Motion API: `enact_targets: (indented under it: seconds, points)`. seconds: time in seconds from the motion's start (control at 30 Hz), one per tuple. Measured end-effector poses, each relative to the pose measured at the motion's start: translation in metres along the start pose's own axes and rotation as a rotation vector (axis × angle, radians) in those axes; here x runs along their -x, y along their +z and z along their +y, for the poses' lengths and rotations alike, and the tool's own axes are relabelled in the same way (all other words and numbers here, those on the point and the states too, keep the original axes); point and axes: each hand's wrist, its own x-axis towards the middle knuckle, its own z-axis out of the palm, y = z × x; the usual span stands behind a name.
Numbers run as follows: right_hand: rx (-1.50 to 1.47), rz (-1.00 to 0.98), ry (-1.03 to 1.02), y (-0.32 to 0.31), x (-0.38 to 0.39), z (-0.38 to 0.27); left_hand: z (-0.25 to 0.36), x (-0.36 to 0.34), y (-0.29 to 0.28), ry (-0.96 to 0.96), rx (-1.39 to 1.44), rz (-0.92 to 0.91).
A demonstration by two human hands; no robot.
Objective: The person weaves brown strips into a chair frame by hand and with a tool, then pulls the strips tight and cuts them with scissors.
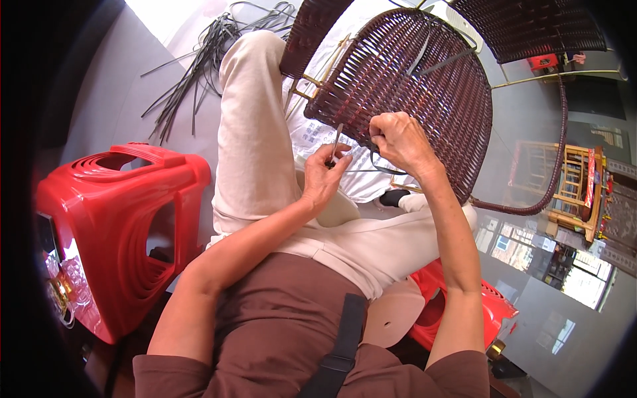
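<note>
A dark brown woven chair seat (424,86) leans in front of me, over my lap. In my left hand (322,179) is a slim metal tool with a pointed blade (338,136), its tip up beside the seat's near edge; the fingers cover its handle. My right hand (401,142) is closed in a pinch at that edge, on a dark flat strip (381,166) that loops down below the fingers. The fingertips hide where the strip meets the weave. Two loose strip ends (444,61) lie across the seat's upper part.
A red plastic stool (126,232) stands at left, and another red stool (491,308) is at lower right. A pile of dark strips (206,63) lies on the floor at upper left. White printed sacking (361,182) spreads under the chair. A curved woven-covered chair arm (556,162) reaches right.
</note>
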Motion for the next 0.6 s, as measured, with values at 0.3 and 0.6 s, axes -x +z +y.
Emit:
enact_targets:
  seconds: [0.3,0.6]
  points:
    - [0.099,0.059,-0.186,0.009,-0.004,0.0,0.006,-0.016,0.013,-0.016,0.101,-0.005]
    - [-0.34,0.297,0.086,-0.036,0.002,0.008,-0.013,0.0,-0.006,-0.071,-0.105,-0.042]
